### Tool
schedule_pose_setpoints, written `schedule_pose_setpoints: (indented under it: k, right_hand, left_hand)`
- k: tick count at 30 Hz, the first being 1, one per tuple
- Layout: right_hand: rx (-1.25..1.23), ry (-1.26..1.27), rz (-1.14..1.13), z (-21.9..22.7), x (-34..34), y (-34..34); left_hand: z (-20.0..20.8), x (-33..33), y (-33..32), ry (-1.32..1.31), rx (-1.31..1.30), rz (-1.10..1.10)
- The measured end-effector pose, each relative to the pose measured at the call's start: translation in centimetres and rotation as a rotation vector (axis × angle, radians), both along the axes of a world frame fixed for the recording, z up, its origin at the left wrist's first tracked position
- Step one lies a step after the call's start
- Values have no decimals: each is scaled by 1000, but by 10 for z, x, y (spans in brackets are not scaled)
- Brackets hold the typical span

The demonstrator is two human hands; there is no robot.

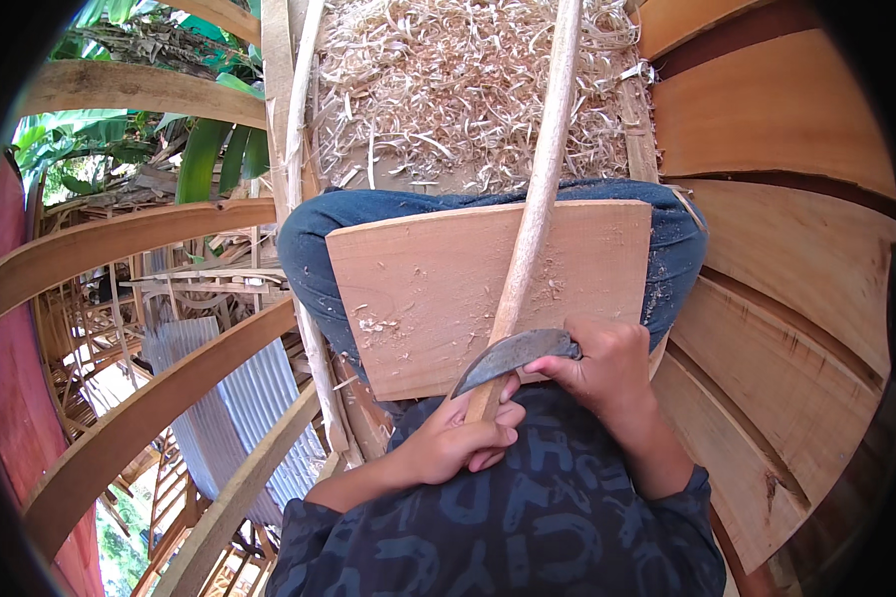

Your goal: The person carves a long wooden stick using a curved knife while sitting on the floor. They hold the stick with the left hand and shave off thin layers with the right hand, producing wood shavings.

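A long pale wooden pole [536,219] slants from my waist up past the far edge of the view. Near its lower end, my left hand [465,436] is closed around it. My right hand [607,363] grips a knife with a dark, curved blade [508,355]; the handle is mostly hidden in the fingers. The blade lies across the pole just above my left hand, its tip pointing left. Under the pole a flat wooden board [418,284] rests on my lap, with a few small shavings on it.
Curled wood shavings [468,90] cover the floor beyond my knees. A thin peeled pole [304,209] runs along the left side, next to open floor beams [129,244]. Corrugated metal sheets [269,413] show below them. Broad planks [777,239] form the right side.
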State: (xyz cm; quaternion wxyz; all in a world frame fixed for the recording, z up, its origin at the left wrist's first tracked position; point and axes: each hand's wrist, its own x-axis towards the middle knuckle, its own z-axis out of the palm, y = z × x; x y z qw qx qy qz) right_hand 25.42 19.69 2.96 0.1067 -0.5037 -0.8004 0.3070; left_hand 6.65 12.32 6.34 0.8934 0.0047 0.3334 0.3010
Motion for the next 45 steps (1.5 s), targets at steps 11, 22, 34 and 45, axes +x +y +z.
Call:
schedule_pose_setpoints:
  k: [11, 22, 34, 45]
  right_hand:
    - [-137, -136, -496, 5, 49, 35]
    - [38, -94, -5, 3, -13, -9]
    - [-17, -248, -487, -24, 29, 34]
    - [-253, 172, -132, 5, 6, -20]
  left_hand:
    - [-6, -17, -14, -209, 2, 57]
    - [-12, -8, -11, -3, 56, 12]
    - [3, -10, -12, -81, -18, 45]
    - [-1, 4, -9, -174, -177, 92]
